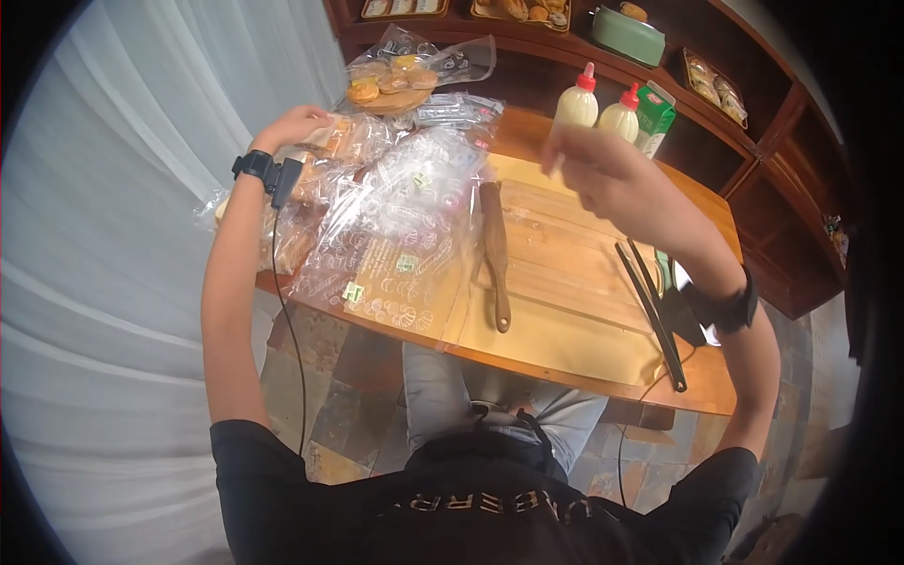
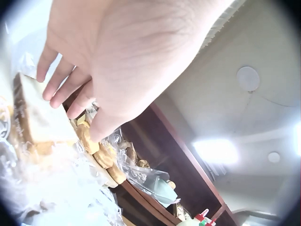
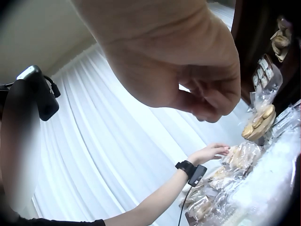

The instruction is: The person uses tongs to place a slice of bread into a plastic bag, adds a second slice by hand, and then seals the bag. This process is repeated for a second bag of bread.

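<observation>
My left hand [image 1: 299,127] reaches to the bagged bread [image 1: 331,141] at the table's left side. In the left wrist view its fingers are extended and slightly spread, beside a slice of bread [image 2: 44,115] in clear wrap. My right hand [image 1: 603,174] is raised over the far part of the wooden board [image 1: 565,254], blurred in the head view. Its fingers hang loosely curled in the right wrist view, with nothing visible between them. Behind it stand two squeeze bottles [image 1: 576,102] with red caps. A wooden spatula [image 1: 495,254] lies along the board's left edge.
Clear printed plastic bags [image 1: 405,217] cover the table's left half. Small buns on a round wooden board [image 1: 395,99] sit behind them. Black tongs [image 1: 654,311] lie at the right, near my forearm. A green carton [image 1: 654,118] and a shelf with a green toaster [image 1: 626,36] stand behind.
</observation>
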Demonstrator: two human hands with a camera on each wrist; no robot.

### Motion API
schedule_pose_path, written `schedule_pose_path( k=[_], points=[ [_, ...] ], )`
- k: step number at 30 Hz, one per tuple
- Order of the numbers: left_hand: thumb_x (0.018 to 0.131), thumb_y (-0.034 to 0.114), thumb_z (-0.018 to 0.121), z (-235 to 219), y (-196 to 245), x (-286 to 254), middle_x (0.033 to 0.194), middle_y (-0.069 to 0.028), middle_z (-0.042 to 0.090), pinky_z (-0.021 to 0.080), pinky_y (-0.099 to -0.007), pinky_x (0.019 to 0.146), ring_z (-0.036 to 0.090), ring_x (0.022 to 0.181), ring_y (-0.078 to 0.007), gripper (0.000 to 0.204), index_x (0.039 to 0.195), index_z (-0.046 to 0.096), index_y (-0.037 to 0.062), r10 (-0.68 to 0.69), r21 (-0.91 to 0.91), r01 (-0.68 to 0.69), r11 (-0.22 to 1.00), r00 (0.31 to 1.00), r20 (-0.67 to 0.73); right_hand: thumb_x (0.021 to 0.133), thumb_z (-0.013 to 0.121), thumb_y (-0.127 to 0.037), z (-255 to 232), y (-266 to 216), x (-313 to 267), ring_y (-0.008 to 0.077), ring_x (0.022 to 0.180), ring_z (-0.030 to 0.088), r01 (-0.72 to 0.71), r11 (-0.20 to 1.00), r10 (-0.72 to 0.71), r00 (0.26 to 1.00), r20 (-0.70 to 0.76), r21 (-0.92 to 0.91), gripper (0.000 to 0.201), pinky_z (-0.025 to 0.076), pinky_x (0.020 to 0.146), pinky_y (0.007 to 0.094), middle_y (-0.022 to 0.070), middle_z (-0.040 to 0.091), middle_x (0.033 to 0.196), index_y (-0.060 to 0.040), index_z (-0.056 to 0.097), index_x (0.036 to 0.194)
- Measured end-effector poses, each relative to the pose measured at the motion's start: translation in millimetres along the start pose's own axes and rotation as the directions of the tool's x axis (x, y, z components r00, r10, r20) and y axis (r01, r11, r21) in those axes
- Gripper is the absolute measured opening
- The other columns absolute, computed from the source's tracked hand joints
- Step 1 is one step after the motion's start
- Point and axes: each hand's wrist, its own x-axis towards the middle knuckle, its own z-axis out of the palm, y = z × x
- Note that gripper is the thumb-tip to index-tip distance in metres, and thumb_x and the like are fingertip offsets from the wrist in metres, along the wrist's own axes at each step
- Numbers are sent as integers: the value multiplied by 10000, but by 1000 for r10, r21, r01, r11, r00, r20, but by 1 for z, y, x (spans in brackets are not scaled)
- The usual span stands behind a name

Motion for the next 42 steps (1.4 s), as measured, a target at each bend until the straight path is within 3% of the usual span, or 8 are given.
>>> schedule_pose_path(
  k=[3,8,10,12,17,22,25,42],
  points=[
    [940,409,643,-3,15,-26,1237,-137,653,454,-340,989,600,1152,-237,477,1238,637,36,26,-63,-31,998,996,-89,975,499,-86,-15,14,-45,95,694,429,-132,990,132,991,-1,-49,130,385,635,269,31,530,782,-8,595,1018],
    [964,317,632,2,69,-122,1260,-119,644,433,-332,1023,574,1200,-219,407,1240,634,18,177,-115,-205,972,961,-213,1036,512,-154,-23,30,-122,44,623,355,-230,971,237,923,-302,59,208,298,549,251,-34,443,695,7,636,991],
    [964,265,641,23,75,-166,1264,-93,642,433,-320,1025,572,1205,-207,384,1260,627,21,221,-169,-271,948,938,-268,1057,515,-241,-34,52,-160,30,569,313,-389,911,413,864,-287,138,321,248,514,240,-58,392,634,21,672,959],
    [955,229,651,49,87,-209,1227,-77,655,463,-312,985,594,1148,-178,349,1238,640,25,105,-241,-167,956,963,-247,1062,507,-295,-40,81,-200,26,545,286,-482,869,492,819,-297,112,381,215,498,240,-75,376,605,13,694,939],
    [869,114,715,143,92,-280,968,-44,688,469,-302,868,617,923,-146,222,1070,706,19,87,-191,-140,972,960,-266,1061,504,-327,-14,120,-258,25,544,275,-557,809,582,712,-394,189,403,202,494,247,-87,331,594,1,695,925],
    [780,168,790,213,134,-299,861,-55,642,433,-355,858,604,860,-242,244,999,725,82,152,-161,-217,963,926,-345,1054,504,-335,6,145,-280,16,534,238,-569,761,647,630,-430,311,371,161,492,249,-97,264,609,-27,682,948],
    [763,175,808,230,140,-303,837,-25,630,387,-341,882,595,868,-206,232,966,735,93,65,-187,-135,973,938,-340,1049,528,-335,13,157,-289,13,525,240,-524,761,648,606,-461,382,364,161,482,235,-102,284,600,-15,683,972],
    [860,95,701,239,140,-306,805,-39,595,410,-323,798,533,789,-185,70,876,658,42,-22,-208,-72,976,908,-419,1038,559,-284,23,170,-297,19,586,300,-559,778,610,559,-562,287,294,197,514,231,-76,388,670,-14,664,985]
  ],
)
